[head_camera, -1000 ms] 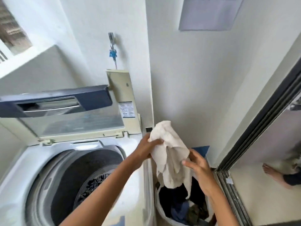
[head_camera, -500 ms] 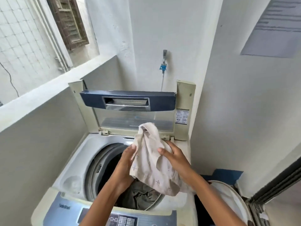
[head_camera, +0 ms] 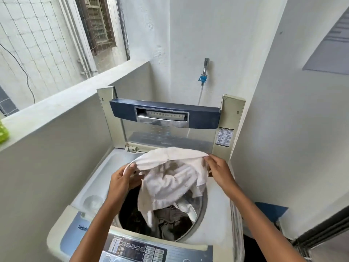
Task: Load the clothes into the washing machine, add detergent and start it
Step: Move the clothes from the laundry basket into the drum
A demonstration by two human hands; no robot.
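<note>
White plastered walls (head_camera: 217, 35) enclose a top-loading washing machine (head_camera: 217, 214) whose lid (head_camera: 164, 118) is raised upright. Dark clothes (head_camera: 170, 220) are seen in the drum. A white garment (head_camera: 170, 178) is held spread above the opening, gripped by the left hand (head_camera: 122, 180) and right hand (head_camera: 219, 169).

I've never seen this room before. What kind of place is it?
Probably a small laundry nook on a home balcony. A cream top-loading washing machine stands open, a metal wall tap feeds it, and a low ledge wall opens outdoors.
</note>
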